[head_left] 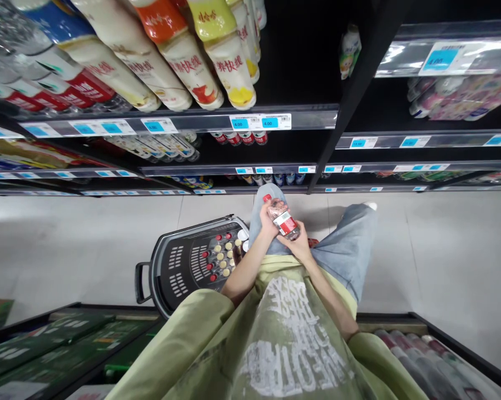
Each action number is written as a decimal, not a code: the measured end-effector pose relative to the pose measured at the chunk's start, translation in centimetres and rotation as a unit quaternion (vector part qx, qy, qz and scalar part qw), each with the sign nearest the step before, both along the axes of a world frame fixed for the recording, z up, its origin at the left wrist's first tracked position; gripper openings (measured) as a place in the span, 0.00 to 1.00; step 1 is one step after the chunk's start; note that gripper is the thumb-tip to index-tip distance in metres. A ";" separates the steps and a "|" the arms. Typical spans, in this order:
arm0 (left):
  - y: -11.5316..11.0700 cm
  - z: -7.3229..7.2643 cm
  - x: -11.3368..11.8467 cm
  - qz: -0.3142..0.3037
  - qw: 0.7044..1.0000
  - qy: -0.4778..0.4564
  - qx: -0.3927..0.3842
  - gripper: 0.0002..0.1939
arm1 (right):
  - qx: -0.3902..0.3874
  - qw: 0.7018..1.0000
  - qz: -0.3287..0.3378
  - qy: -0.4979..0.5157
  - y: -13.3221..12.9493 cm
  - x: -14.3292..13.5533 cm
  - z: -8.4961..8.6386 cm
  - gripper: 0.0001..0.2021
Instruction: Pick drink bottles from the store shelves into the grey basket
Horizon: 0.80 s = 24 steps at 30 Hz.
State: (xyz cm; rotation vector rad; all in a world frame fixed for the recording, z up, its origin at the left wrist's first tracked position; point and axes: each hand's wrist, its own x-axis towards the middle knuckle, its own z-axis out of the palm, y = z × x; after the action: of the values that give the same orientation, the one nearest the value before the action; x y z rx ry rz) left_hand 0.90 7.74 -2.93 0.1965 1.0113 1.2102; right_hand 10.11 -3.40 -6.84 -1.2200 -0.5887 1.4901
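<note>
Left hand and right hand grasp bottle.
Loosened grip could drop bottle; basket stands at 8 o'clock.

Both bare forearms reach forward, angling inward; the left hand, slightly farther out, and right hand are curled, gripping.

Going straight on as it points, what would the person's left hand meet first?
Beyond the red-capped clear plastic bottle it holds, the left hand would probably meet the dark shelving's tag-lined front edge; depth leaves which level unclear.
</note>
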 end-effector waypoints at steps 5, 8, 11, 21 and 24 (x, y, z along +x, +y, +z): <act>-0.2 -0.1 -0.1 0.006 0.999 -0.037 0.032 0.13 | -0.043 0.968 0.097 0.229 0.6 0.0 -1.1 0.36; -0.2 -0.1 -0.2 -0.002 0.999 -0.035 0.029 0.15 | -0.020 0.986 0.055 0.155 0.6 -0.1 -1.3 0.32; -0.1 -0.3 -0.1 -0.001 0.999 -0.029 0.018 0.15 | 0.026 0.999 0.002 -0.019 0.1 -0.1 -0.9 0.32; 0.1 -0.7 -0.2 0.015 0.999 -0.024 0.023 0.15 | 0.055 0.996 0.001 -0.066 0.1 0.3 -0.2 0.43; 0.0 -0.5 -0.4 0.010 0.999 -0.019 0.032 0.16 | -0.019 0.990 0.074 0.119 0.4 0.3 -0.7 0.40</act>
State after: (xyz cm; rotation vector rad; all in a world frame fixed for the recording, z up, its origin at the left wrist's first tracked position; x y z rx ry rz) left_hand 0.54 7.73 -3.42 0.2130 0.9441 1.2619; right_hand 10.42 -2.98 -7.53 -1.0249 -0.5005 1.7505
